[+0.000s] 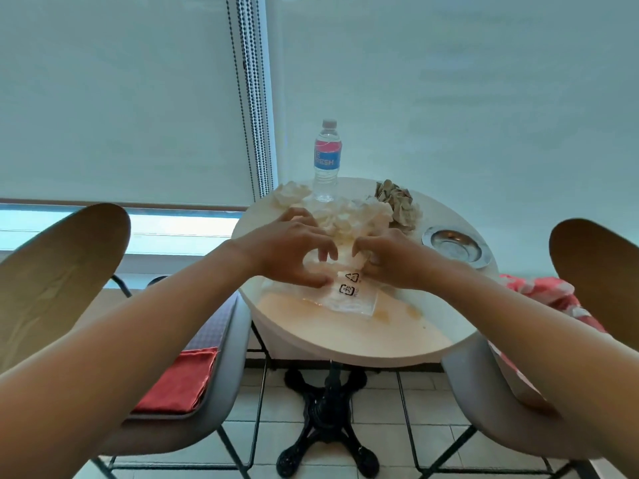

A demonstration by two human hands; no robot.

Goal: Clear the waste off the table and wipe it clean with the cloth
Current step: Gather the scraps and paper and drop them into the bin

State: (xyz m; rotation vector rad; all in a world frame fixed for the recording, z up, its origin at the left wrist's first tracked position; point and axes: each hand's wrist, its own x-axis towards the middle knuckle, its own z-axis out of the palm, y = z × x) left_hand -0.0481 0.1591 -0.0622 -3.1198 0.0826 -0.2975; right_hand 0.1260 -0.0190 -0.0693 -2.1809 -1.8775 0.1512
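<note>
On the far left, a folded red cloth point(179, 380) lies flat and soft on the seat of a smooth grey chair point(221, 357) with a rounded wooden back. Next comes the round table point(345, 344), pale and smooth, standing on one black curly metal leg point(326, 420) over a tiled floor. The near part of the top looks wet and orange-stained. At the far left edge of the table sits a crumpled white tissue point(290, 195). Just right of it a clear plastic water bottle point(326, 160) stands upright with a pink and blue label. The left hand point(294, 252) is curled, with its fingers and thumb pinching the edge of a clear plastic bag point(352, 295) that lies flat in the middle of the table and has black printed signs on it. Behind the hands is a heap of crumpled white tissues point(349, 217), soft and bumpy. The right hand point(394, 261) is curled too, gripping the bag's other side along with some tissue. Farther right lies a wad of scrunched brown paper point(394, 200), then a shiny round metal ashtray point(456, 245). A second grey chair point(491, 392) on the right holds some red and white fabric point(549, 295).
</note>
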